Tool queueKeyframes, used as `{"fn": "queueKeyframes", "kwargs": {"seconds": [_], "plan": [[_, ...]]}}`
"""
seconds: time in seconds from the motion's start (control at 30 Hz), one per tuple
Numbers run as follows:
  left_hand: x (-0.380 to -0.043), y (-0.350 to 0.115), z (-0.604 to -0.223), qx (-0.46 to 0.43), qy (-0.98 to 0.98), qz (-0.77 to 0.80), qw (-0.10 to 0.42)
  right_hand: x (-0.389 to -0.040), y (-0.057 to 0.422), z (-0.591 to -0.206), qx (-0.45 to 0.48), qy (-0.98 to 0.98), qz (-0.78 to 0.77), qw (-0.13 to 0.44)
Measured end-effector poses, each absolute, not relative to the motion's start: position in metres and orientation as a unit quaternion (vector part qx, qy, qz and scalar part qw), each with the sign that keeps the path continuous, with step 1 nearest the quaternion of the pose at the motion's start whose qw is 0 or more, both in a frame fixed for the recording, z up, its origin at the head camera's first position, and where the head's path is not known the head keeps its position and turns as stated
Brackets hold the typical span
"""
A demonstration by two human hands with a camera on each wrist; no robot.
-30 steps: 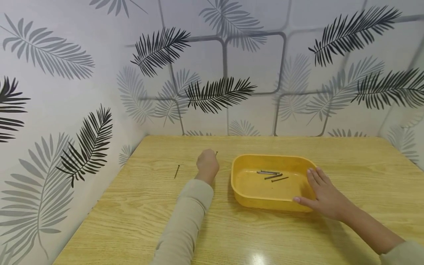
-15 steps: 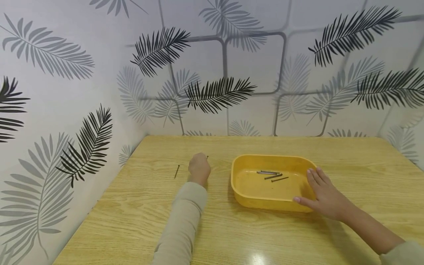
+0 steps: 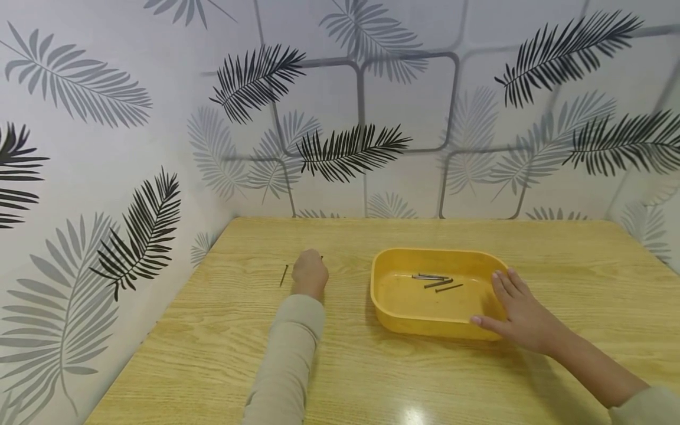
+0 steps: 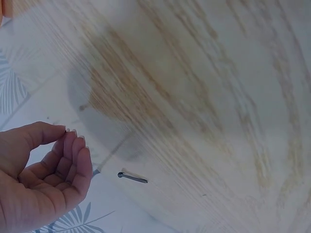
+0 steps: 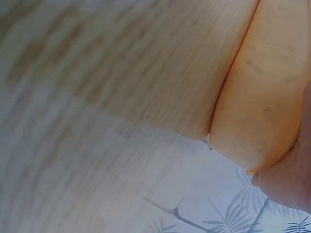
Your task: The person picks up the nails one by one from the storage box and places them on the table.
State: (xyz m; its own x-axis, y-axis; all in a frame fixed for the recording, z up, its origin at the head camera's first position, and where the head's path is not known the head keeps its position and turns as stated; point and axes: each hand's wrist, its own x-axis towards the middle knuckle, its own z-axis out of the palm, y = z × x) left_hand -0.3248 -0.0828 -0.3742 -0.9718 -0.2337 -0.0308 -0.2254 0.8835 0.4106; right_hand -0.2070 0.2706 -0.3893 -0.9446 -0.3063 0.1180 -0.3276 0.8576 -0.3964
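Observation:
My left hand [image 3: 310, 272] is low over the table, left of a yellow plastic tub. Its thumb and fingertips meet in a pinch in the left wrist view. The head of a nail [image 3: 321, 257] pokes out past the hand; the rest is hidden. A loose nail [image 3: 284, 275] lies on the table just left of this hand, and one nail [image 4: 132, 177] shows beyond the fingers in the left wrist view. My right hand [image 3: 523, 319] rests spread on the near right corner of the tub [image 3: 393, 321], touching its rim. Several nails [image 3: 438, 283] lie on the tub floor.
The wood-patterned table [image 3: 372, 383] carries the tub and the loose nail. Behind it and on the left rises a wall [image 3: 409, 106] with a leaf pattern, meeting the table's far edge.
My left hand has moved left and slightly nearer, toward the loose nail, with the pinched nail moving along. The right hand and the tub have stayed put.

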Motion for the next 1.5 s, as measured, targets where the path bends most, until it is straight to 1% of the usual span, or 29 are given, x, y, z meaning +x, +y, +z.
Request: {"fn": "queueKeyframes", "kwargs": {"seconds": [0.2,0.47,0.63,0.73,1.5], "plan": [[-0.325,-0.088,-0.377,0.129,-0.967,-0.222,-0.003,-0.207,0.271,-0.39,0.166,-0.963,0.209,0.027],[-0.326,-0.098,-0.38,0.152,-0.964,-0.217,0.005,-0.208,0.271,-0.389,0.169,-0.963,0.21,0.026],[-0.323,-0.1,-0.378,0.166,-0.963,-0.215,0.001,-0.208,0.271,-0.389,0.17,-0.963,0.208,0.029],[-0.322,-0.101,-0.377,0.168,-0.962,-0.214,-0.009,-0.207,0.271,-0.389,0.169,-0.963,0.209,0.029],[-0.316,-0.103,-0.377,0.169,-0.967,-0.189,-0.013,-0.207,0.27,-0.391,0.167,-0.963,0.208,0.032]]}}
